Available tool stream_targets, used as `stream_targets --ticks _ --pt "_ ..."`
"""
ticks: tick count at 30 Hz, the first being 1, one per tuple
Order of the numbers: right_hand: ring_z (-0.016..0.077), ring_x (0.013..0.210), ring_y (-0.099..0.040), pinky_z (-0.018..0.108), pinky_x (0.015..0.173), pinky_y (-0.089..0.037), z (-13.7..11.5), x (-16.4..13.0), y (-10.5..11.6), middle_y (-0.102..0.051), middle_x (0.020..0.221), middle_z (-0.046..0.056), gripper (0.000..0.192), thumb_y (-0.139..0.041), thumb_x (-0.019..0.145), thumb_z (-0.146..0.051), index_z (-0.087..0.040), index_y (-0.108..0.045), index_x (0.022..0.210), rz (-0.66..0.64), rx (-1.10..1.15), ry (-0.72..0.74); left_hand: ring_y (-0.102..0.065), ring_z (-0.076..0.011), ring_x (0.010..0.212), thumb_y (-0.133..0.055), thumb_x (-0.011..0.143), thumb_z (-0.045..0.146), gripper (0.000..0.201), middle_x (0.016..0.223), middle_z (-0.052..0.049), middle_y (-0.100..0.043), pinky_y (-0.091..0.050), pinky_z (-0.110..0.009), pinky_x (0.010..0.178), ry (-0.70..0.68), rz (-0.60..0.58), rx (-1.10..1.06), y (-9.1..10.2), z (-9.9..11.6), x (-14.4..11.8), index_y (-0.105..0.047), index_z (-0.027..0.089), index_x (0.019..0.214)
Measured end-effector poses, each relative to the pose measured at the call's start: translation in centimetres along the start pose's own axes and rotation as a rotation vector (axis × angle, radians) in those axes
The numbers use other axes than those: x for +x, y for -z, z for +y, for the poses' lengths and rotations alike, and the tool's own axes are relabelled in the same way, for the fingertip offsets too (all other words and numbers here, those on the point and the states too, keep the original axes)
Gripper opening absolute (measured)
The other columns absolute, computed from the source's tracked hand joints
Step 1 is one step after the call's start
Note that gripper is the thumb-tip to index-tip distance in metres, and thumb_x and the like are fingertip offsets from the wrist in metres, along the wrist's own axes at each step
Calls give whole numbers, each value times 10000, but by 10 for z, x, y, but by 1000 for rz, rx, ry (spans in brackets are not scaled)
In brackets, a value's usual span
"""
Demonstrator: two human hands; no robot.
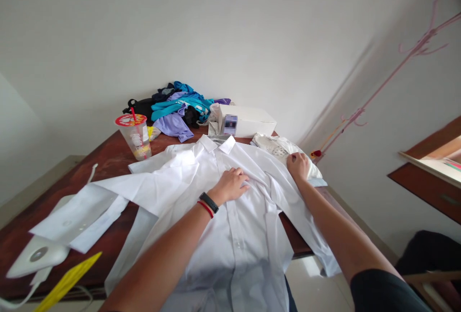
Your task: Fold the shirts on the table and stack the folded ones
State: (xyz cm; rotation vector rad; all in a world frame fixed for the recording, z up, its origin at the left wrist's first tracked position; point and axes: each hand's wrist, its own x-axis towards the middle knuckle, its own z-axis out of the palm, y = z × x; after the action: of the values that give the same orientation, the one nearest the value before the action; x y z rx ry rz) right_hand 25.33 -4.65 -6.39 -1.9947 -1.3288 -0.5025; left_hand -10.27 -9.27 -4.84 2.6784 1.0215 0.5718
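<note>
A white collared shirt [212, 235] lies front up across the table, its collar at the far side and its lower part hanging over the near edge. My left hand [232, 185], wearing a black wristband and a red cord, rests on the chest of the shirt with fingers extended and slightly bent. To the right, my right hand [298, 165] is closed at the outer edge of the sleeve, beside a white patterned cloth [277, 146]. What lies inside its fingers is hidden. One sleeve stretches left over a white device with a cable; the other drapes past the table's right edge.
A lidded plastic cup [135, 139] with a red straw stands at the far left. Behind are piled clothes [183, 108] and a white box [252, 121]. At near left are the white device [38, 257] and a yellow strip [70, 283]. A pink coat rack [389, 79] leans right.
</note>
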Motion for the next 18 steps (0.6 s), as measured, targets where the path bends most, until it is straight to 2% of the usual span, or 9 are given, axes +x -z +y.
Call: stream_targets --ticks 11,15,18 --pt "299 998 -546 454 963 -437 5 1 -3 -672 1041 125 342 -500 878 -447 -198 -734 897 -25 138 -24 -626 -257 1047 -650 977 353 266 1121 -83 -647 -524 -423 984 2 49 0 -4 3 -1 -747 209 1178" --pt "321 1094 -526 510 1034 -405 -6 -1 5 -656 1143 114 333 -530 849 -454 -226 -752 948 -78 198 -96 -615 -256 1063 -650 977 338 244 1125 -75 -645 -513 -425 991 2 61 3 -6 3 -2 -735 214 1169" --pt "335 1171 -505 536 1079 -374 -10 2 15 -626 1210 114 335 -527 851 -453 -242 -751 983 -59 249 -154 -614 -248 1063 -666 966 318 229 1142 -64 -648 -510 -406 988 13 59 -4 -4 4 -2 -732 228 1166"
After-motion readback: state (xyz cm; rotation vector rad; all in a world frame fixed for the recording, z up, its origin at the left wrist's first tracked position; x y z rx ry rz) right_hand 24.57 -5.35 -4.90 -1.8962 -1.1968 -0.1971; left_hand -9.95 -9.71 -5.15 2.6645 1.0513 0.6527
